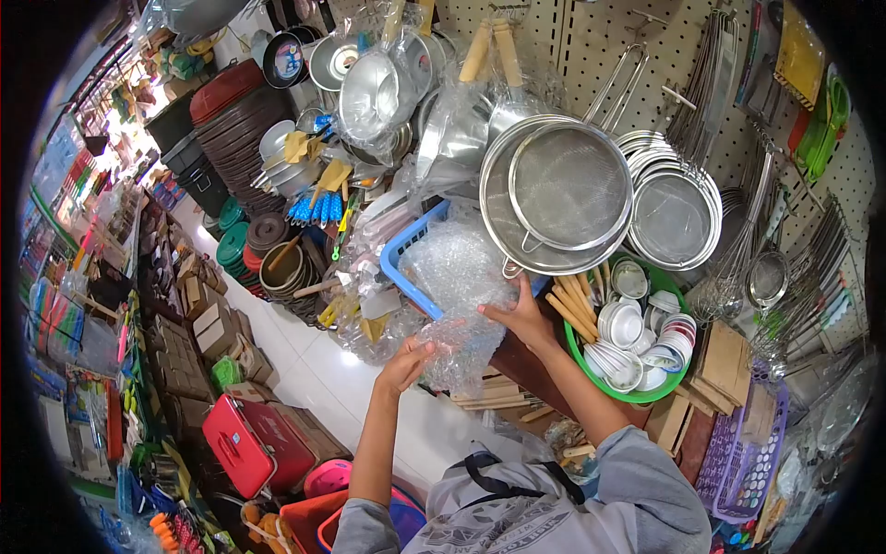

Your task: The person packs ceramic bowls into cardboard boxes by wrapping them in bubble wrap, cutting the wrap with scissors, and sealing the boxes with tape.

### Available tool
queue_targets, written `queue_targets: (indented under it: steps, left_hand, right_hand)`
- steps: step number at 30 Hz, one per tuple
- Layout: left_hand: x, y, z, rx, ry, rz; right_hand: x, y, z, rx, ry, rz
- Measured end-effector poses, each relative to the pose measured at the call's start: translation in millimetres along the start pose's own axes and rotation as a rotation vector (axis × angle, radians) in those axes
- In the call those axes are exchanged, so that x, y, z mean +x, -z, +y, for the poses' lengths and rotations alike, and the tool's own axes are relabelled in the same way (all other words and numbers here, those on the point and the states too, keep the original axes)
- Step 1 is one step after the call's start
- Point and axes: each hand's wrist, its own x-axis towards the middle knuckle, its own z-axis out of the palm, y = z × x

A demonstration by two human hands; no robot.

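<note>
Pegboard [600, 37] behind: left hand [406, 362], right hand [522, 319] clutch bubble wrap [457, 277] (shirt print [480, 535] blurred).

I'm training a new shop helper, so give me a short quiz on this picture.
1. True or false: the left hand and right hand both touch the bubble wrap.
2. What colour is the bowl that holds the small dishes? A red, B green, C yellow.
3. Fill in: the big strainers hang against a ____ wall.
Key: 1 true; 2 B; 3 pegboard.
</note>
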Motion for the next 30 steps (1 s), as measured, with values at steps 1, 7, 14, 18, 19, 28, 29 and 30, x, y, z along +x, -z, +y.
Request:
queue_targets:
  steps: [1,7,14,18,19,28,29,30]
  left_hand:
    - [-1.7,-0.5,1.7,0.0,0.005,0.017]
    - [-29.0,-13.2,-33.5,-0.086,0.082,0.136]
    - [-28.2,-38.6,-36.3,-0.242,0.338,0.051]
    - [-20.2,-54.0,-48.0,-0.228,0.233,0.079]
    - [-17.7,-57.1,-48.4,-0.248,0.204,0.058]
    - [-1.7,-104.2,-65.2,0.033,0.101,0.366]
    - [-1.4,-108.2,-68.8,0.029,0.081,0.372]
    - [-2.3,-112.2,-69.9,0.012,0.082,0.353]
  right_hand:
    - [0.5,-1.4,1.1,-0.026,-0.009,0.001]
    - [-31.2,8.7,-19.1,0.176,-0.077,-0.139]
    - [-54.0,23.0,-22.5,0.227,-0.037,-0.23]
    - [-68.0,38.9,-23.7,0.179,-0.024,-0.324]
    - [-71.0,42.3,-21.2,0.175,-0.009,-0.333]
    - [-117.5,69.8,-31.9,0.156,-0.013,-0.353]
    - [-121.2,73.8,-30.1,0.141,0.004,-0.344]
    - [-124.9,77.8,-28.2,0.125,0.02,-0.336]
